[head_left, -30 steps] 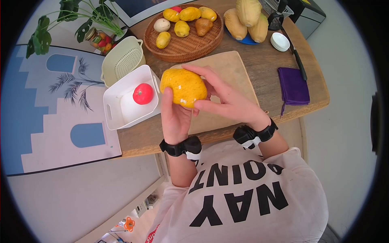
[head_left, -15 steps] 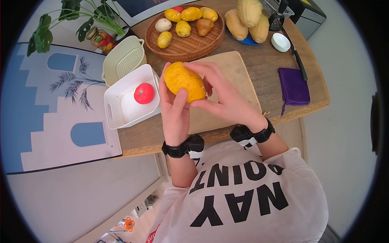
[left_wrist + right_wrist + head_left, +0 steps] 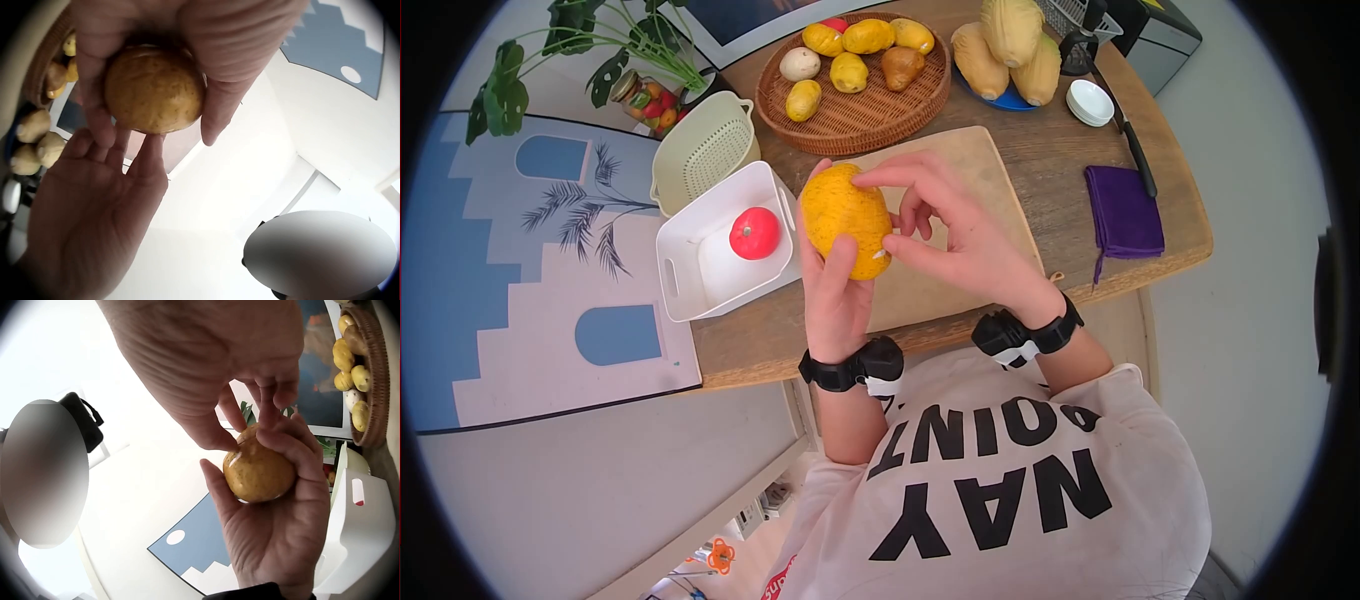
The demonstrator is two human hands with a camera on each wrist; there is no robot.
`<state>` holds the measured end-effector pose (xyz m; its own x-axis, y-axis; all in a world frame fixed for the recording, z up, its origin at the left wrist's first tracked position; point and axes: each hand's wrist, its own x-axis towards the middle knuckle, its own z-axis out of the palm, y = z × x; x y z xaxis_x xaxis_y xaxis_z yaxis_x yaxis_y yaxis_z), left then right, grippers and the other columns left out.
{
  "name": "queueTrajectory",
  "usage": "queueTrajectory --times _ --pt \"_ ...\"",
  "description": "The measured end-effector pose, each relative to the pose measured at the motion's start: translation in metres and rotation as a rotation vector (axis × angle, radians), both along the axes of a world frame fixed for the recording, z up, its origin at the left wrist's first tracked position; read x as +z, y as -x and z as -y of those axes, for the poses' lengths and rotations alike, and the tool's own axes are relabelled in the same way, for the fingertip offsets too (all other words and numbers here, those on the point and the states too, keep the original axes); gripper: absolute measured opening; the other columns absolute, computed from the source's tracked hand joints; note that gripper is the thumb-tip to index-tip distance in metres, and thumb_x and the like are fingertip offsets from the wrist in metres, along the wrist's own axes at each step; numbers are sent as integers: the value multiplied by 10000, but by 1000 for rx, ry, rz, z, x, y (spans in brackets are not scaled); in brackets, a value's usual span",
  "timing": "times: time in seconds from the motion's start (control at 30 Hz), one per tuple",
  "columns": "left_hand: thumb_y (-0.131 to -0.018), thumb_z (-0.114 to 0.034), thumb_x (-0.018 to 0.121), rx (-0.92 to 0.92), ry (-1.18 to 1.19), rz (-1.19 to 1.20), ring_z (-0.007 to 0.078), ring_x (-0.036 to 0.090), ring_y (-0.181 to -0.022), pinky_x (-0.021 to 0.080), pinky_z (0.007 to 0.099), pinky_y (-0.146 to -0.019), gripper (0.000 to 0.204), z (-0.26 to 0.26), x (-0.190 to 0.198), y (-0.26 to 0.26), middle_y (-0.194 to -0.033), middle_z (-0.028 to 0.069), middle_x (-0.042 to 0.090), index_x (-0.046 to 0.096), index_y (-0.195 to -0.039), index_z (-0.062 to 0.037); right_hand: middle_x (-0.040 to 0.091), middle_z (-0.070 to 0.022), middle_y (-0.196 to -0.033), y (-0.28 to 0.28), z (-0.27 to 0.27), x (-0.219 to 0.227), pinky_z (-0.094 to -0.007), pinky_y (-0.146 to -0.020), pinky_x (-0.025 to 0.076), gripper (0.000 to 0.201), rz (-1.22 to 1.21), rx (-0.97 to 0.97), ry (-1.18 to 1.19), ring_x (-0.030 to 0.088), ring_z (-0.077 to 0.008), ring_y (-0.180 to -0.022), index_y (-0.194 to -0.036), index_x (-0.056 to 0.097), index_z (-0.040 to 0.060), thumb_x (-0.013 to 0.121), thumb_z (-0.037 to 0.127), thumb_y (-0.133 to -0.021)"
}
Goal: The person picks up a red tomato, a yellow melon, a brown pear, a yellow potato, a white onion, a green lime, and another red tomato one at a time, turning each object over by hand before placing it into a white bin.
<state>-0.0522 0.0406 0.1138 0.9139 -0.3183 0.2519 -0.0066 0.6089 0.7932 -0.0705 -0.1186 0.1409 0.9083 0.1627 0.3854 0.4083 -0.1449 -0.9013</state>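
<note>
A large yellow, speckled fruit (image 3: 845, 220) is held up above the near left part of the cutting board (image 3: 990, 190). The left hand (image 3: 836, 300) grips it from below and the left side, thumb across its near face. At its right side the right hand (image 3: 965, 240) touches it with thumb and fingertips, the other fingers bent. In the right wrist view the fruit (image 3: 259, 472) rests in the left hand (image 3: 275, 531), with the right hand's fingertips at its top. The left wrist view shows the fruit (image 3: 154, 90) between the left hand's thumb and fingers.
Left of the hands stands a white bin (image 3: 710, 270) holding a red fruit (image 3: 755, 233); behind it, a green colander (image 3: 700, 150). Farther back are a wicker tray (image 3: 855, 120) of fruit and several pale squashes (image 3: 1012, 50). A knife (image 3: 1140, 160) and purple cloth (image 3: 1125, 215) lie at right.
The fruit has been turned in the hands, showing a different side. The right hand's fingers have loosened from around it and now touch its right edge.
</note>
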Motion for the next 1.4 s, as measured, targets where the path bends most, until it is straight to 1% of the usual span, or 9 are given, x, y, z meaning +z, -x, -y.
queueTrajectory --times 0.1,0.23,0.43,0.6,0.8,0.9,1.1,1.3,1.4 --pt "-971 -418 492 63 179 -367 287 600 -1036 489 409 -946 552 1 -2 1 -1262 131 555 425 -1367 -39 486 -101 -1255 -6 0 -10 -341 -918 433 551 180 -96 158 507 -244 -1042 -1319 539 131 716 141 -797" --pt "-975 -467 437 -57 256 -378 254 623 -909 514 373 -777 522 6 6 4 -1107 124 617 499 -1276 -45 423 -168 -1390 1 -8 -1 -444 -1059 344 778 250 -112 269 392 -366 -1278 -1421 443 147 800 243 -736" --pt "-908 -450 502 -197 330 -362 325 622 -916 533 382 -695 572 3 -1 2 -1184 179 593 481 -1300 -34 387 -163 -1444 -3 -9 -3 -454 -1099 313 973 167 -45 119 380 -348 -1304 -1483 347 154 853 275 -661" --pt "-845 -343 573 -244 394 -232 405 606 -1041 560 417 -768 663 -10 1 -6 -1282 233 521 379 -1381 -5 463 -115 -1369 -4 -4 -6 -404 -1070 369 841 83 -1 -32 439 -284 -1262 -1448 395 119 814 215 -725" --pt "-817 -205 616 57 21 -84 416 586 -1117 525 428 -885 675 -15 3 -3 -1307 209 510 351 -1405 -7 501 -104 -1318 -6 -7 -8 -366 -1021 418 604 122 14 3 489 -263 -1216 -1376 475 81 722 134 -828" --pt "-838 -25 625 84 -38 -36 299 601 -1124 495 388 -951 623 -16 6 -1 -1264 146 554 358 -1400 -28 493 -97 -1352 -5 -8 -7 -374 -1025 408 568 97 22 18 470 -250 -1254 -1381 483 89 693 144 -856" --pt "-917 -164 600 190 -66 -163 286 604 -1106 521 407 -883 563 -2 10 6 -1274 142 537 353 -1405 -33 479 -125 -1396 -7 -11 0 -406 -1074 359 476 429 -72 350 448 -289 -1285 -1379 495 87 594 199 -928" --pt "-867 -67 675 -188 139 -125 217 601 -1102 577 335 -778 592 -18 22 11 -1246 89 546 372 -1376 -63 508 -123 -1377 -7 -10 3 -410 -1044 381 434 288 -86 65 466 -317 -1262 -1360 512 102 544 205 -939" --pt "-794 -12 741 157 -160 -63 213 574 -1140 556 337 -858 694 -8 26 12 -1278 85 513 369 -1378 -69 511 -118 -1387 -6 -4 9 -413 -1049 370 446 514 -61 257 467 -313 -1273 -1366 508 93 529 253 -950"
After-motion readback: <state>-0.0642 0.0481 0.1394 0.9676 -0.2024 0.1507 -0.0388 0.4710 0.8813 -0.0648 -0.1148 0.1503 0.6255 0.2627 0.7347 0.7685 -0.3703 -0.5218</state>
